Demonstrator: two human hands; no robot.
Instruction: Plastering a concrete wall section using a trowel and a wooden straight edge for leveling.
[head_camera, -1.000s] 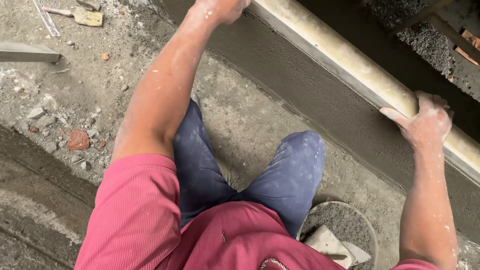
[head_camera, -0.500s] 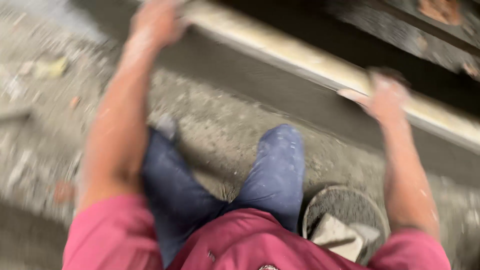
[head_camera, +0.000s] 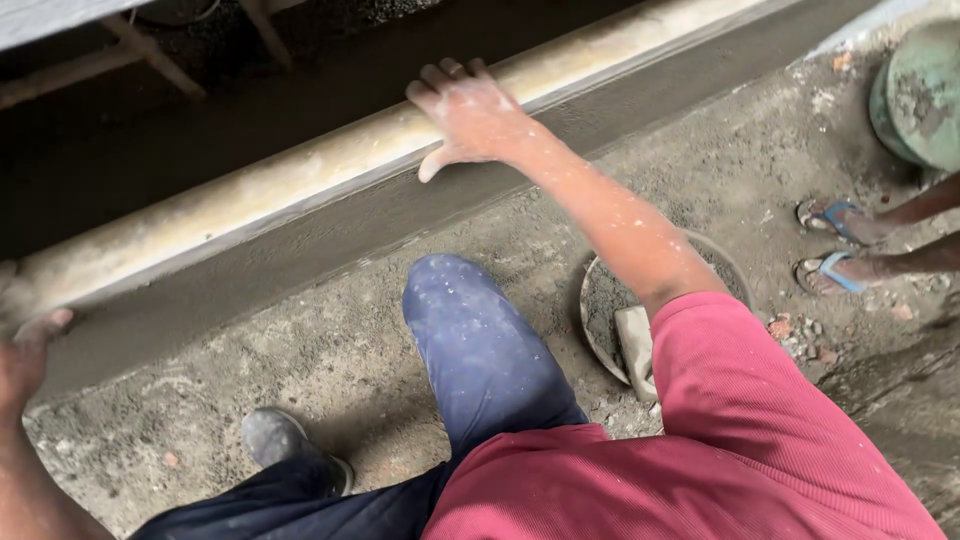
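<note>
A long pale board (head_camera: 300, 170) lies along the top of a low ledge faced with wet grey mortar (head_camera: 330, 235). My right hand (head_camera: 470, 115) rests on the board, fingers curled over its far edge and thumb spread toward the mortar face. At the frame's left edge, my left hand (head_camera: 25, 350) is mostly cut off. Its thumb shows against the grey face near the board's end. I am crouched, with my knee in blue trousers (head_camera: 470, 330) between my arms.
A round pan of mortar (head_camera: 600, 300) with a pale block-shaped tool (head_camera: 637, 345) in it sits by my right side. Another person's feet in blue sandals (head_camera: 838, 245) stand at right beside a green drum (head_camera: 920, 90). My grey shoe (head_camera: 280, 440) is on the rough concrete floor.
The view has swung, so the board now runs from lower left to upper right. Both hands stay on it, and the other person's feet and the drum have come into view.
</note>
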